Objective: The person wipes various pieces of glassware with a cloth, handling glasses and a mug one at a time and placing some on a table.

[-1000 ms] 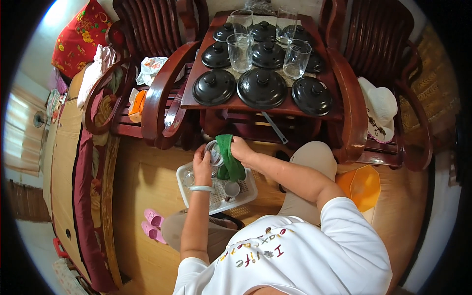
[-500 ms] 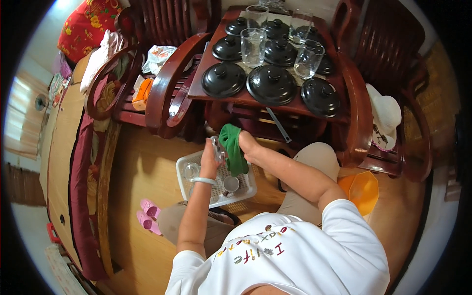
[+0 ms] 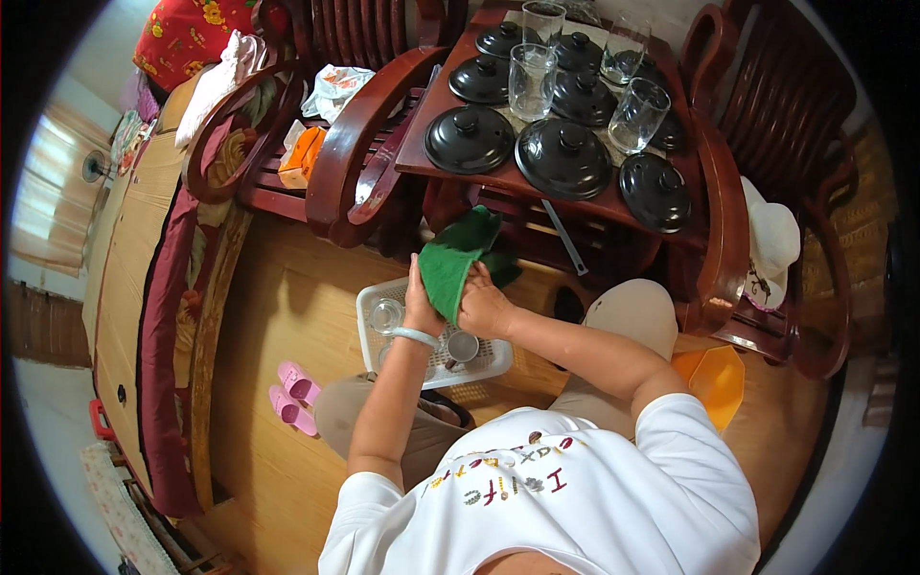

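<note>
A green cloth (image 3: 450, 273) is bunched between my two hands, above a white plastic basket (image 3: 365, 335). My left hand (image 3: 420, 309) is closed on the cloth's left side, around the clear glass seen in it a moment earlier; the cloth now hides that glass. With fingers bent and pressed into the folds, my right hand (image 3: 485, 305) grips the cloth from the right. Inside the basket lie a clear glass (image 3: 385, 314) and a small metal-looking cup (image 3: 463, 347), both partly below my wrists.
Ahead stands a dark red wooden table (image 3: 414, 158) with several black pot lids (image 3: 563, 158) and upright clear glasses (image 3: 532, 84). Wooden armchairs (image 3: 335, 182) flank it. Pink slippers (image 3: 292, 398) lie on the floor at left, an orange container (image 3: 714, 383) at right.
The cloth has come over the glass in my left hand, covering it. My right hand has moved down and closer to the left. The whole view has shifted slightly.
</note>
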